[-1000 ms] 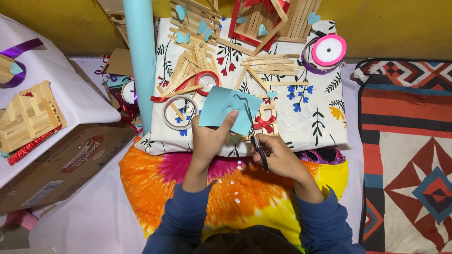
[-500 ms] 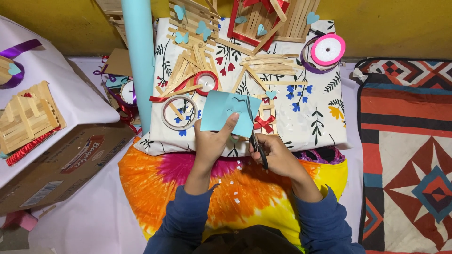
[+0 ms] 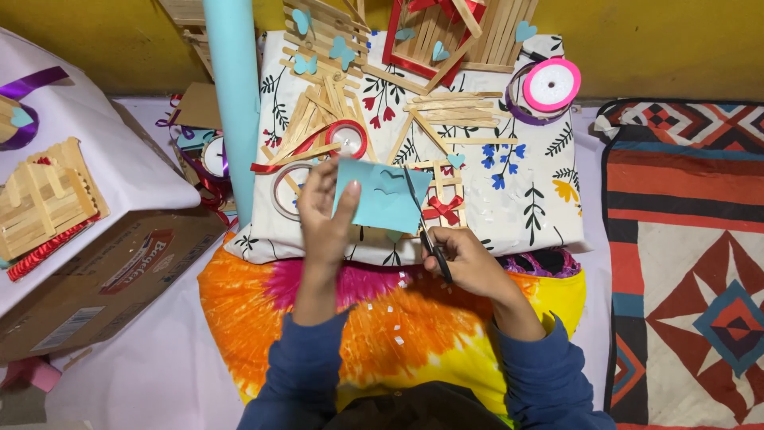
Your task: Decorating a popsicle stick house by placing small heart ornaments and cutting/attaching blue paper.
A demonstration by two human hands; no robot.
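the paper (image 3: pixel 380 197), a light blue sheet, is held up just above the near edge of the floral cloth (image 3: pixel 541 199). it looks thin, light and limp: it will bend under its own weight and tear easily, and a cut already runs in from its top edge. best hold is at an edge away from the cut line, pinched flat.

the left hand (image 3: pixel 326 211) is closed on the paper's left edge, thumb on the front, fingers behind. the right hand (image 3: pixel 469 267) is closed around the handles of the scissors (image 3: pixel 422 219); the blades point up and away from the body and lie against the paper's right side. whether the blades are apart or together cannot be told.

around the paper, all on the floral cloth:
- behind it, a small stick ladder with a red bow (image 3: pixel 443 209), partly hidden by the paper and blades.
- left of it, a tape ring (image 3: pixel 284 189) and a red ribbon spool (image 3: pixel 347 137), close to the left hand.
- further behind, stick frames (image 3: pixel 454 111) and small blue paper hearts (image 3: pixel 342 49).
- far right corner of the cloth, a pink ribbon spool (image 3: pixel 551 84).

left of the cloth stands a blue paper roll (image 3: pixel 235 95); beyond it, a cardboard box (image 3: pixel 103 279). below the paper, a tie-dye cloth (image 3: pixel 374 318) carries small white scraps.

obstructions: the stick ladder and tape ring lie directly under the work; the scissor tips pass just above them.
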